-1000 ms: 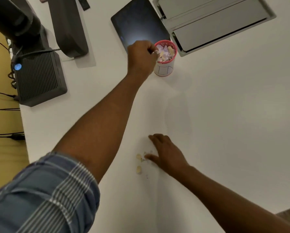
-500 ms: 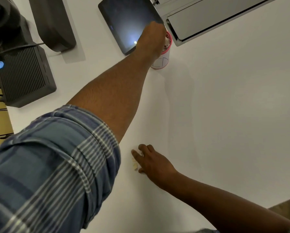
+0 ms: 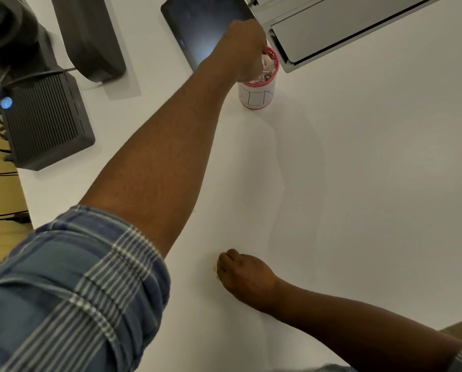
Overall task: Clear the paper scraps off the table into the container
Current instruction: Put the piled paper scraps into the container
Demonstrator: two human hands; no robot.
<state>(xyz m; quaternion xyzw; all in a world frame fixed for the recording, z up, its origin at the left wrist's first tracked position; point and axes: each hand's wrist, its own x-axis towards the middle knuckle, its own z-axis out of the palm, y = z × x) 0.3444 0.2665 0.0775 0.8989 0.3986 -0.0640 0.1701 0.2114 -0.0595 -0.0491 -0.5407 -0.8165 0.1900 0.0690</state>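
A white container with a red rim [image 3: 256, 95] stands at the far middle of the white table [image 3: 358, 183], with crumpled paper scraps [image 3: 268, 67] piled in it. My left hand [image 3: 243, 49] reaches across and sits over the container's left rim, its fingertips hidden at the opening. Close to me, my right hand [image 3: 247, 277] rests on the table with its fingers curled into a fist over the loose scraps. One small yellowish scrap [image 3: 215, 270] peeks out at its left edge.
A dark tablet [image 3: 203, 28] lies just behind the container. A grey metal flap panel [image 3: 331, 30] is set in the table to the container's right. A black ribbed box with a blue light [image 3: 45, 122] and a dark stand base [image 3: 90, 36] occupy the far left near the table's edge.
My right hand has slid left over the scraps and curled from flat fingers into a fist. My left hand has moved from beside the container to over its rim.
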